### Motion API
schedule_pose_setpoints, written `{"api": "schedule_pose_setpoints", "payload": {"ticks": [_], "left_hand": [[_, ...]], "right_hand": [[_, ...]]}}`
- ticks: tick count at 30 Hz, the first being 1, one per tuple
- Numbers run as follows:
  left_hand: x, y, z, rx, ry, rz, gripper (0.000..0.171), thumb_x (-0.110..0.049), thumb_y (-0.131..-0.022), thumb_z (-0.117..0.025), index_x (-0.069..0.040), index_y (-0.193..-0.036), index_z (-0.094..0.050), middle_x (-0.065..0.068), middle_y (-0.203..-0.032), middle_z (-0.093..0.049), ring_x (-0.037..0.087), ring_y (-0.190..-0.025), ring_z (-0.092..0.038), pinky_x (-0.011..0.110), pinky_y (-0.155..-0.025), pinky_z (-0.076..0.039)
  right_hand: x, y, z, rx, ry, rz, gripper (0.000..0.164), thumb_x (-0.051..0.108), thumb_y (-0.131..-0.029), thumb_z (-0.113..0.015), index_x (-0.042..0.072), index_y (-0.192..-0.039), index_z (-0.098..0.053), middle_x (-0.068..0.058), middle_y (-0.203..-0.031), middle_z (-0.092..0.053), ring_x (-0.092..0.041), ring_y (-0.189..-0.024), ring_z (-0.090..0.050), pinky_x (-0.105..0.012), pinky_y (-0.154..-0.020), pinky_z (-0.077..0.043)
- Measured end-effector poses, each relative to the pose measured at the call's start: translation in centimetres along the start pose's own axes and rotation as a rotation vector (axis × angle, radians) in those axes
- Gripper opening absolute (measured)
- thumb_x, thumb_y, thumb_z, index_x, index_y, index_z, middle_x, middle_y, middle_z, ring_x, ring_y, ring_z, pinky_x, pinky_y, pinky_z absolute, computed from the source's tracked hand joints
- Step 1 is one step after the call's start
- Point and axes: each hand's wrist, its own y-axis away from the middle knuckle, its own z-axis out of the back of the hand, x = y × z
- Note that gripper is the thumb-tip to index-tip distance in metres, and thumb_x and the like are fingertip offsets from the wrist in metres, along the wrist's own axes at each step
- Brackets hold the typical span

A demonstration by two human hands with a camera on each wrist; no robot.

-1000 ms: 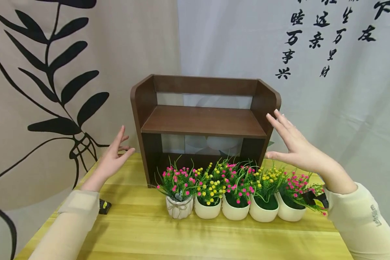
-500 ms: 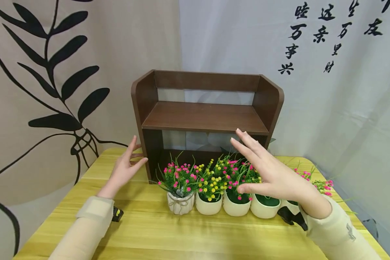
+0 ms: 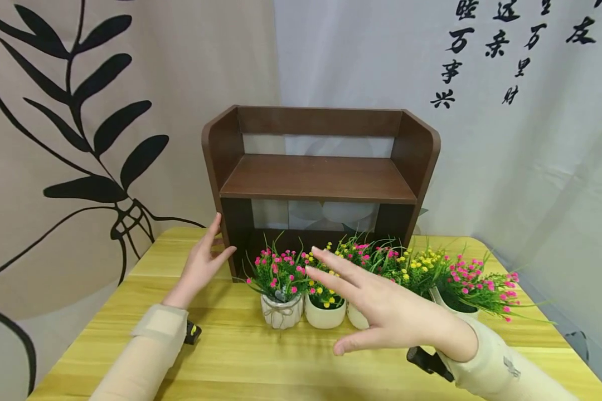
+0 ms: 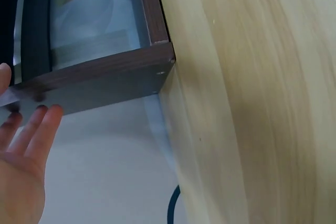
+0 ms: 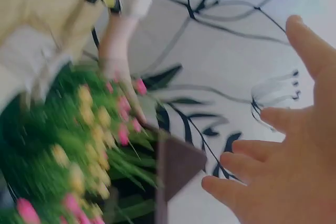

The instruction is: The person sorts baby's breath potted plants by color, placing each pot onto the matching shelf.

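Centrally, a brown wooden shelf (image 3: 318, 177) stands upright in the middle of the head view. Just at its left side is the left hand (image 3: 200, 264), thumb spread away from nearly straight fingers, gripping nothing; the fingertips lie close by the side panel, and whether they touch it cannot be told. Across the lower middle, in front of the shelf, runs a row of potted flowers. At its left end sits a white pot with a string bow (image 3: 282, 312), pink blooms above it; beside that is a round white pot with yellow blooms (image 3: 325, 316). Farther right, the right hand (image 3: 381, 303) hides parts of the row, its fingers straight, its thumb held well apart, with nothing in its grasp. A pot with pink blooms (image 3: 471, 281) shows right of centre. Both arms wear cream sleeves (image 3: 150, 348), with a small black device (image 3: 428, 362) near the right cuff. Everything rests on a yellowish wooden counter (image 3: 261, 370). Behind hangs a pale cloth (image 3: 205, 61), with black leaves (image 3: 85, 188) printed at left and dark writing (image 3: 451, 72) at upper right.
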Motion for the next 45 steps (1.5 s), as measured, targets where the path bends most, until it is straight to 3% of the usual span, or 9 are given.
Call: {"api": "schedule_pose_setpoints", "payload": {"ticks": [6,13,17,23,29,35,45], "left_hand": [[0.1,0.1,-0.3,-0.027,-0.029,0.018,0.093,-0.007,-0.089,-0.070,-0.028,-0.157,-0.011,0.030,-0.141,-0.043,0.044,-0.102,-0.061,0.053,-0.069,-0.056],[0.1,-0.1,-0.8,-0.063,-0.024,0.012,0.092,-0.002,-0.089,-0.069,-0.028,-0.157,-0.013,0.028,-0.140,-0.045,0.042,-0.099,-0.062,0.048,-0.065,-0.057],[0.1,-0.1,-1.2,-0.080,-0.008,0.007,0.091,0.000,-0.088,-0.068,-0.027,-0.157,-0.015,0.027,-0.139,-0.046,0.042,-0.099,-0.062,0.047,-0.065,-0.057],[0.1,-0.1,-1.5,-0.098,0.005,0.013,0.089,0.000,-0.089,-0.067,-0.027,-0.157,-0.017,0.026,-0.140,-0.046,0.041,-0.100,-0.061,0.047,-0.065,-0.057],[0.1,0.0,-1.5,-0.101,0.013,0.028,0.089,-0.001,-0.089,-0.067,-0.030,-0.157,-0.016,0.024,-0.143,-0.044,0.039,-0.098,-0.062,0.046,-0.065,-0.057],[0.1,-0.1,-1.5,-0.103,0.014,0.005,0.089,0.000,-0.089,-0.067,-0.029,-0.156,-0.018,0.020,-0.146,-0.042,0.036,-0.096,-0.063,0.042,-0.064,-0.057],[-0.2,0.0,-1.4,-0.100,0.034,0.015,0.090,0.001,-0.088,-0.067,-0.028,-0.157,-0.018,0.022,-0.143,-0.044,0.036,-0.095,-0.062,0.044,-0.064,-0.057]], "right_hand": [[1.0,-0.8,-3.3,0.021,-0.046,0.111,0.092,0.055,-0.086,-0.066,0.016,-0.155,-0.021,-0.006,-0.162,-0.011,-0.020,-0.143,-0.025,-0.043,-0.106,-0.039],[1.4,-1.2,-7.3,0.046,-0.172,0.167,0.084,0.047,-0.090,-0.066,0.013,-0.154,-0.023,-0.005,-0.160,-0.019,-0.020,-0.141,-0.029,-0.036,-0.109,-0.035],[0.8,-0.8,-9.6,0.053,-0.309,0.068,0.076,0.042,-0.092,-0.065,0.015,-0.153,-0.028,-0.003,-0.157,-0.027,-0.020,-0.140,-0.031,-0.038,-0.110,-0.033],[-0.7,-0.3,-12.5,0.013,-0.554,-0.202,0.070,0.030,-0.091,-0.069,0.010,-0.149,-0.036,-0.009,-0.151,-0.038,-0.025,-0.136,-0.037,-0.042,-0.107,-0.038],[-1.7,-0.5,-14.0,-0.003,-0.718,-0.390,0.083,0.029,-0.091,-0.068,0.000,-0.152,-0.022,-0.018,-0.157,-0.023,-0.035,-0.137,-0.032,-0.046,-0.107,-0.037],[-2.1,-1.0,-14.9,-0.031,-0.791,-0.465,0.090,0.026,-0.092,-0.068,-0.005,-0.153,-0.009,-0.025,-0.157,-0.008,-0.043,-0.137,-0.028,-0.053,-0.107,-0.032],[-2.0,-1.7,-15.5,-0.042,-0.794,-0.477,0.091,0.028,-0.090,-0.069,-0.005,-0.153,-0.011,-0.024,-0.158,-0.010,-0.037,-0.141,-0.021,-0.052,-0.109,-0.029]]}}
